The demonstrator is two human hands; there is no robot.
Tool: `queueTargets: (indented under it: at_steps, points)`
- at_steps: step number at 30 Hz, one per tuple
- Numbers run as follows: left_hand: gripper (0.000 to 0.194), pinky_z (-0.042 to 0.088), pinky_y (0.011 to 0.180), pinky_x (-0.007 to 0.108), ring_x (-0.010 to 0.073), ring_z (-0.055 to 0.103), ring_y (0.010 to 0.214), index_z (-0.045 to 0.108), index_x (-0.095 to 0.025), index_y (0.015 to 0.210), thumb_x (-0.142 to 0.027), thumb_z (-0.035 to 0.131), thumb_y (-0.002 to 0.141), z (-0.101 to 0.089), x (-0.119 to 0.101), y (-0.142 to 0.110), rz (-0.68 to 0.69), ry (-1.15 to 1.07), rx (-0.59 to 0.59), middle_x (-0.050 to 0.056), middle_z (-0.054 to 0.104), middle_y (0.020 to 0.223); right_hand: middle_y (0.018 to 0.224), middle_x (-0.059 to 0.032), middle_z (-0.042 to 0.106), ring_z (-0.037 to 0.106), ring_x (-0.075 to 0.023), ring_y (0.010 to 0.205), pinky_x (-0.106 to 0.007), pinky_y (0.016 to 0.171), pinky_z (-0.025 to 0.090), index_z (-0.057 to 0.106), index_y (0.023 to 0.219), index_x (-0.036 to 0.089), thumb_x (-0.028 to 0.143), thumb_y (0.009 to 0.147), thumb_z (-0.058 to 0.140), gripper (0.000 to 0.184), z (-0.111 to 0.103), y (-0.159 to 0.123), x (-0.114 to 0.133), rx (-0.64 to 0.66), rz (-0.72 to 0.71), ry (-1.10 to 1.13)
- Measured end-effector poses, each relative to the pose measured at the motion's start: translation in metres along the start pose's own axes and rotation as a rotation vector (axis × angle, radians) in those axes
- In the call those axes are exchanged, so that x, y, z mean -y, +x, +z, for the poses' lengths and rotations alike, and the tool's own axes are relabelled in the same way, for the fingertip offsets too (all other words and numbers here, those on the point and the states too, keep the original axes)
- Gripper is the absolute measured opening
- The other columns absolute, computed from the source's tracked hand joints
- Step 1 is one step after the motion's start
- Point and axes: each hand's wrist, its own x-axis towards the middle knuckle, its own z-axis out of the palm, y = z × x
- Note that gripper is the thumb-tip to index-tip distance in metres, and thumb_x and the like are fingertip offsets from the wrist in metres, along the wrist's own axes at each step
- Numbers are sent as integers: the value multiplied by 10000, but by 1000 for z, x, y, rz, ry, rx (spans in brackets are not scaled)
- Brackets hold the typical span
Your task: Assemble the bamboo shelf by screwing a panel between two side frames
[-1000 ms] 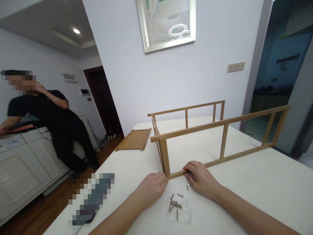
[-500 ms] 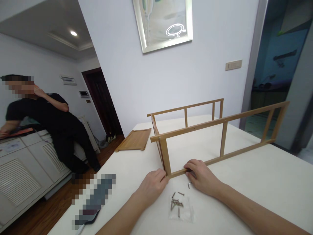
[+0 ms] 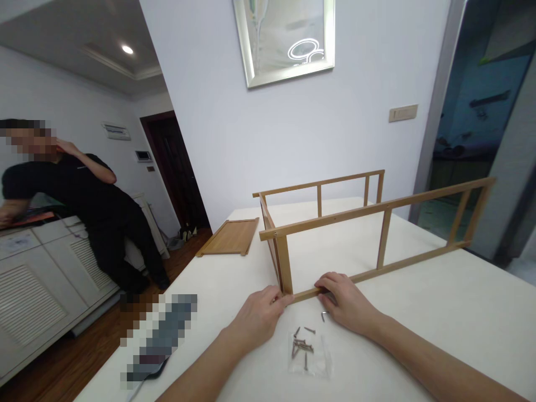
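A wooden rack frame point(image 3: 330, 220) lies on its side on the white table, two ladder-like sides joined by a panel at the left end. My right hand point(image 3: 347, 301) grips its near bottom rail, fingers over the top. At the frame's near left corner my left hand point(image 3: 257, 318) is closed, fingertips on the wood; anything small between them is hidden. Beside my right thumb lies a small hex key point(image 3: 323, 316). Several screws point(image 3: 304, 346) rest on a clear plastic bag point(image 3: 320, 363) between my forearms.
A wooden slatted panel point(image 3: 230, 237) lies on the table point(image 3: 422, 318) to the left. Nearer stands a pixelated dark flat object point(image 3: 167, 340) at the table's left edge. A person in black point(image 3: 92, 195) leans on a white cabinet point(image 3: 37, 301). The wall is behind the table.
My left hand has shifted slightly, its fingertips now reaching a little further right around the corner. My right hand stays on the rail. The view has tilted a little.
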Motion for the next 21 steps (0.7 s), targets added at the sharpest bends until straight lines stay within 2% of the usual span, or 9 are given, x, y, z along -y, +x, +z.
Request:
queueTargets:
  at_steps: [2,6,11,17,21]
  points:
    - [287,469,641,261,159,564,792,528,-210,1191,-137,479,918,2,3,-3,-20,-48,-38,42,581,942,976,-75,657,591,-222,925,-396,868,444,666,989,194,166,814,520,229,0,0,0,17,11,8]
    - [111,430,605,249,155,540,757,577,-191,975,-152,485,926,4,4,0,24,39,-60,28,559,863,991,-76,653,583,-226,938,-402,881,435,658,998,191,166,819,514,231,0,0,-1,30,23,14]
    - [156,400,604,241,148,514,757,558,-178,831,-144,459,948,4,1,6,112,173,7,20,539,845,988,-72,650,581,-229,938,-405,876,433,657,996,197,175,825,514,224,1,0,-1,38,27,16]
    - [152,400,602,248,158,515,767,593,-189,914,-109,464,920,-1,-1,6,86,138,34,25,536,857,993,-65,648,576,-223,930,-400,881,433,656,1005,203,178,831,512,228,2,0,-3,40,29,20]
    - [359,396,596,241,154,515,754,569,-224,1161,-50,446,872,-2,1,1,49,43,-28,35,543,877,993,-62,650,575,-220,930,-394,878,439,656,1004,203,185,835,511,223,3,0,-4,32,25,23]
